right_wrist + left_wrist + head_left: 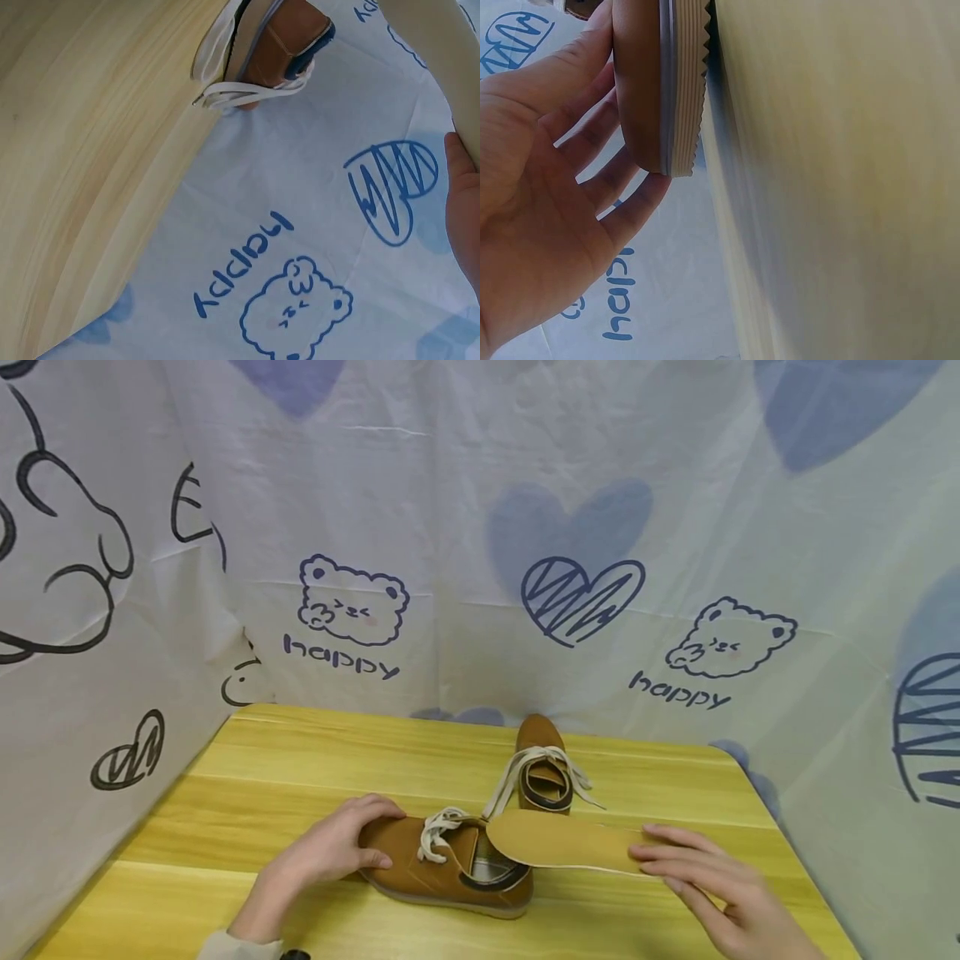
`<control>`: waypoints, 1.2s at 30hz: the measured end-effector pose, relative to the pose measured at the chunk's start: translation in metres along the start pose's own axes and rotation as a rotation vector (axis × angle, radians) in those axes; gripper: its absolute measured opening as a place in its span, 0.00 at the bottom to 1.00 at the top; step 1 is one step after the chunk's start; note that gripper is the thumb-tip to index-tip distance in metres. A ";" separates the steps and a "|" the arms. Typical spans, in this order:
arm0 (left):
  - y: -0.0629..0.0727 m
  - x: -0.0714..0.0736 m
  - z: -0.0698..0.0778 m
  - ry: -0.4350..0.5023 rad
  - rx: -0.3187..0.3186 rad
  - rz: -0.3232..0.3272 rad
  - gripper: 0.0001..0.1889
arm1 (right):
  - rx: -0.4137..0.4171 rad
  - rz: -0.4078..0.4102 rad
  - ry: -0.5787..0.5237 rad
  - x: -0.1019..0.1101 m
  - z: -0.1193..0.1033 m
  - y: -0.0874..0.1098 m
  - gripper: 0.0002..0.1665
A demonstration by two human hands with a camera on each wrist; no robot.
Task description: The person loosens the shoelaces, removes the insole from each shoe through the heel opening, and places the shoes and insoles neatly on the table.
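A brown lace-up shoe with white laces sits on the table, toe to the left and opening to the right. My left hand grips its toe end, thumb on the near side. In the left wrist view, that hand's fingers curve around the shoe's toe above the ridged sole. My right hand pinches one end of a tan insole. The insole's rounded front end overlaps the shoe's opening in the head view. In the right wrist view, only part of the insole and a hand edge show.
A second brown shoe with loose white laces stands farther back, toe toward the rear cloth. The yellow wood-grain table ends at a white printed cloth behind it. More cloth hangs at the left.
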State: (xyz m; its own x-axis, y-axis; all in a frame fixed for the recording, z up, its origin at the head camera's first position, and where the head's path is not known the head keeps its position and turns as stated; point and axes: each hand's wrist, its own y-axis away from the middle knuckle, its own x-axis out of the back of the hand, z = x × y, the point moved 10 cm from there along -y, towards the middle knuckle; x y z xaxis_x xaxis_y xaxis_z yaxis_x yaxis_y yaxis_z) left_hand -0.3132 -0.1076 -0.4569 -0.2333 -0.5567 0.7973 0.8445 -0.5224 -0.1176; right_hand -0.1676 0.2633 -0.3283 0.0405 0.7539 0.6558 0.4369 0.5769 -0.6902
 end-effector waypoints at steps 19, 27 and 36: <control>0.001 0.000 -0.002 -0.004 -0.002 0.004 0.31 | -0.106 0.402 0.380 0.022 0.016 0.003 0.20; 0.000 0.000 -0.001 -0.008 0.005 0.002 0.31 | -0.270 0.550 0.519 0.032 0.051 0.020 0.12; 0.001 0.001 0.000 -0.013 0.005 0.006 0.31 | -0.437 0.592 0.588 0.040 0.089 0.038 0.15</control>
State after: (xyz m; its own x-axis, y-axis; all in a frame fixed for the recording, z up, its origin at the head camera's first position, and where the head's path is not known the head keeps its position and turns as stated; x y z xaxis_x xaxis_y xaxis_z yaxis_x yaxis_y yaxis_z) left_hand -0.3128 -0.1083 -0.4560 -0.2224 -0.5511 0.8042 0.8483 -0.5159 -0.1189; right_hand -0.2293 0.3428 -0.3554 0.7590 0.5383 0.3662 0.4934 -0.1087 -0.8630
